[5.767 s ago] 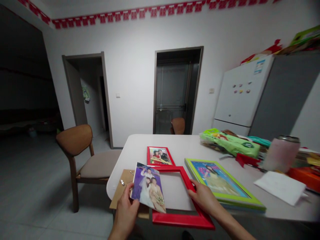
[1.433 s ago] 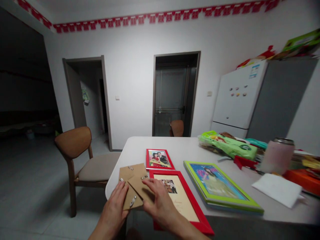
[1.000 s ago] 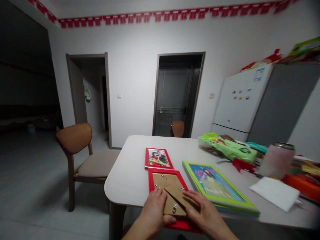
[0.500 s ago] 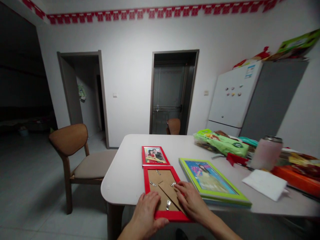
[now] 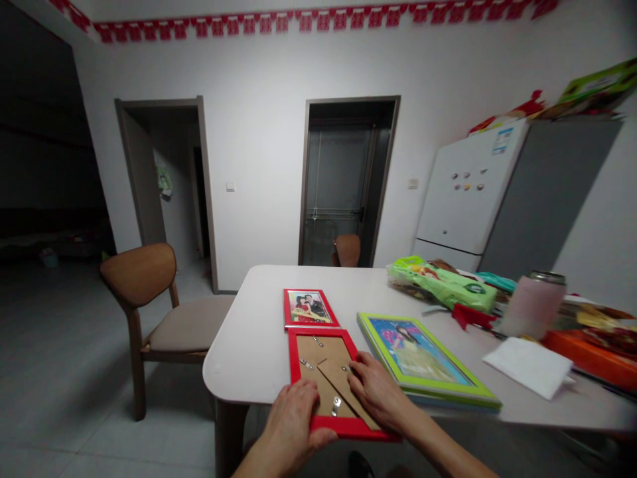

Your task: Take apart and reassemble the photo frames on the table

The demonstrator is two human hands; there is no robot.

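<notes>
At the edge of the desk (image 5: 241,348), the left hand (image 5: 292,417) grips the face-down red frame (image 5: 348,427); the right hand (image 5: 377,390) is at a clip (image 5: 344,368), its grasp unclear; keeping the board (image 5: 322,392) pressed flat should help

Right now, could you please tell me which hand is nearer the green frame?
Right: the right hand is at the right side of the near red frame, beside the green frame; the left hand is farther, at the near red frame's left.
</notes>
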